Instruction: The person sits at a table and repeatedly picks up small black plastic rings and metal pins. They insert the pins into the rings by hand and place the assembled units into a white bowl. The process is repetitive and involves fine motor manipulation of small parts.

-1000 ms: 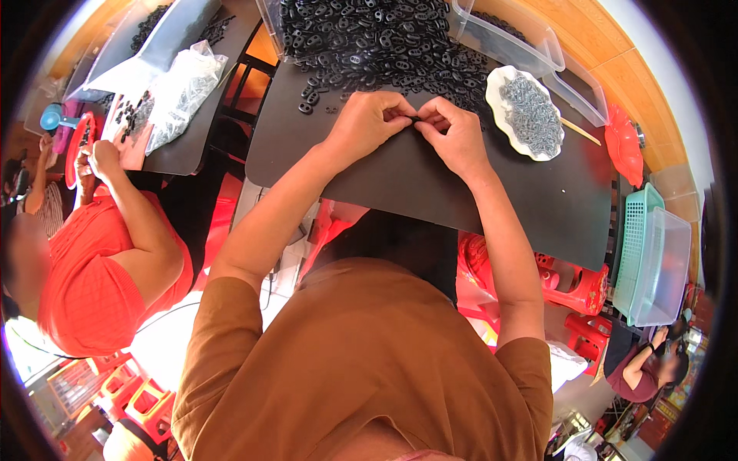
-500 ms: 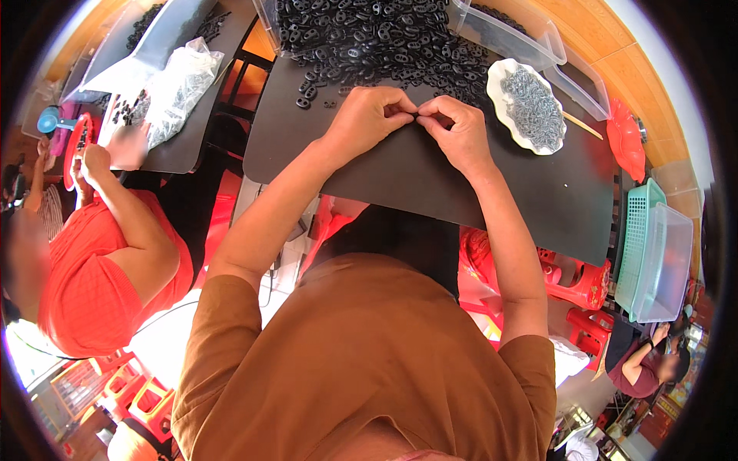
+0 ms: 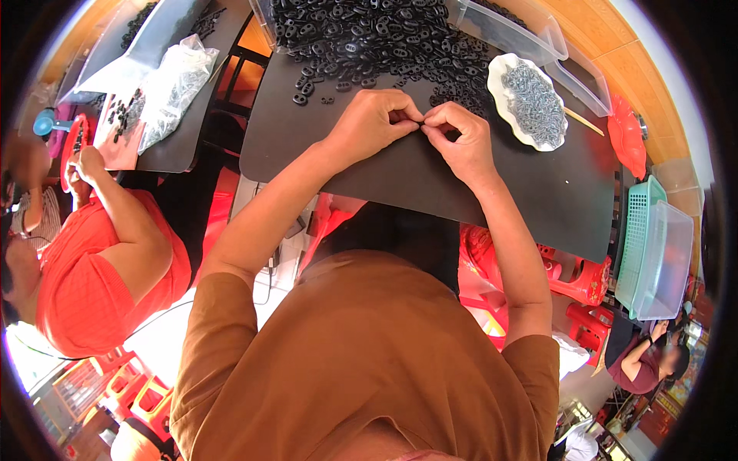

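Over the dark table (image 3: 323,157), my left hand (image 3: 374,123) and my right hand (image 3: 463,140) meet fingertip to fingertip. Thumb and forefinger of each are closed in a pinch on a tiny dark piece (image 3: 421,123), mostly covered by the fingers, so its kind does not show. Just beyond them spreads a big heap of small black oval plastic parts with holes (image 3: 361,42). A few loose ones lie left of my left hand. Right of my right hand is a white scalloped dish (image 3: 498,86) full of thin grey metal pieces, possibly screws.
Clear plastic bins (image 3: 530,48) stand behind the heap. A wooden stick (image 3: 584,121) and a red dish (image 3: 626,137) lie at the right, above a green basket (image 3: 636,230). At the left, a person in red (image 3: 108,261) works at another table holding a plastic bag (image 3: 178,88).
My hands stay pinched together and have shifted very slightly. The person at the left has moved their hands and head a little.
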Demonstrator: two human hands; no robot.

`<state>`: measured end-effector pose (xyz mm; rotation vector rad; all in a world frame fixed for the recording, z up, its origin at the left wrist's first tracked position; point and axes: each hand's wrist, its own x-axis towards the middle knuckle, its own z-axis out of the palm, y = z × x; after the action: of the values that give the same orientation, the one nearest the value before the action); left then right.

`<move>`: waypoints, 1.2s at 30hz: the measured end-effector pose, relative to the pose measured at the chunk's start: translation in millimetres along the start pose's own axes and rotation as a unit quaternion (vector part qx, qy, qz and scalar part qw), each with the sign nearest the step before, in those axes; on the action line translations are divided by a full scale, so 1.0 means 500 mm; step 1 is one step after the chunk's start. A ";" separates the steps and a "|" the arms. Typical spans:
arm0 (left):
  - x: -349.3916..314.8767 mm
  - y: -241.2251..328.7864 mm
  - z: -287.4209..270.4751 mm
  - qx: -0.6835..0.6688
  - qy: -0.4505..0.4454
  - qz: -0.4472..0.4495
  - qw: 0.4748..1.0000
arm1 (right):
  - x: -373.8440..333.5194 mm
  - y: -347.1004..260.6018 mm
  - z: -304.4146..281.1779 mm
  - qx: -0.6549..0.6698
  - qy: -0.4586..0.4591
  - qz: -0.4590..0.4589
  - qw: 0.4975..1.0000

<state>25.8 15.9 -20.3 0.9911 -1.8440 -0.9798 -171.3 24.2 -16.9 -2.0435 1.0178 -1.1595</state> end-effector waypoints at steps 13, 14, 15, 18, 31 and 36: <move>0.000 0.008 -0.004 -0.001 -0.012 -0.027 1.000 | -0.007 0.006 -0.001 -0.012 0.007 0.026 1.000; 0.000 0.005 -0.003 -0.002 -0.011 -0.024 1.000 | -0.007 0.006 -0.001 -0.012 0.005 0.023 1.000; 0.000 0.004 -0.002 -0.006 -0.010 -0.022 1.000 | -0.007 0.006 -0.002 -0.012 0.004 0.020 1.000; 0.000 0.004 -0.002 -0.010 -0.015 -0.018 1.000 | -0.007 0.001 -0.003 -0.008 -0.003 0.021 1.000; -0.029 0.022 0.003 -0.014 -0.037 -0.012 0.999 | -0.034 -0.020 -0.007 -0.047 -0.016 -0.043 0.998; -0.034 0.023 0.005 -0.009 -0.033 0.003 0.999 | -0.040 -0.023 -0.005 -0.058 -0.015 -0.056 0.997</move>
<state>26.8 36.0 -15.7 0.9513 -1.8878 -1.0358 -176.4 46.7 -15.9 -2.2270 0.9895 -1.1462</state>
